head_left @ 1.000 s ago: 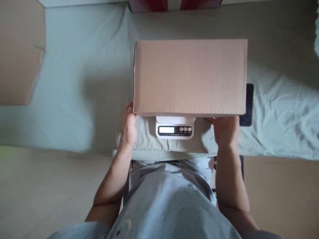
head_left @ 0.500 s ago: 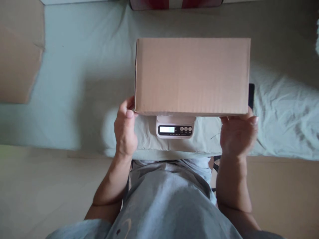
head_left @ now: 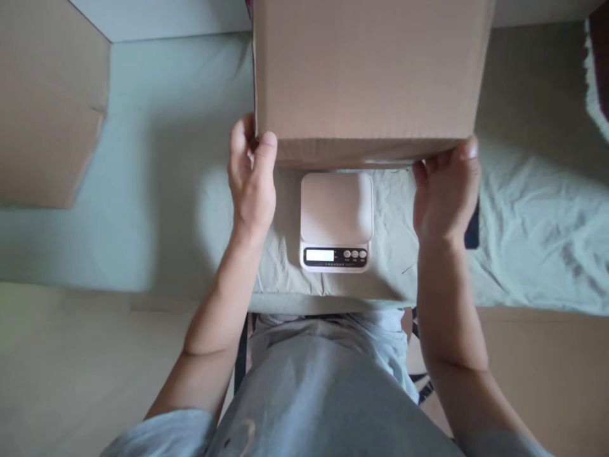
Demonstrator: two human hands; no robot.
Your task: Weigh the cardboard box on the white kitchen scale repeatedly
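Observation:
A brown cardboard box (head_left: 371,70) is held up between both hands, tilted so its near lower side shows. My left hand (head_left: 252,178) grips its near left corner, thumb on the front edge and fingers partly hidden at the side. At the near right corner my right hand (head_left: 447,190) has its thumb on the edge and its fingers under the box. Below and nearer to me, a white digital kitchen scale (head_left: 337,209) lies on the cloth with nothing on its platform. Its display is lit, but I cannot read it.
Pale green cloth (head_left: 181,241) covers the table. Another piece of cardboard (head_left: 47,114) is at the left. A dark, flat object (head_left: 472,228) lies partly hidden behind my right wrist. Something with a fringed white edge (head_left: 592,82) is at the far right.
Both hands have moved the box away from me and up, off the scale, and tilted it. The scale's platform, previously covered by the box, now shows.

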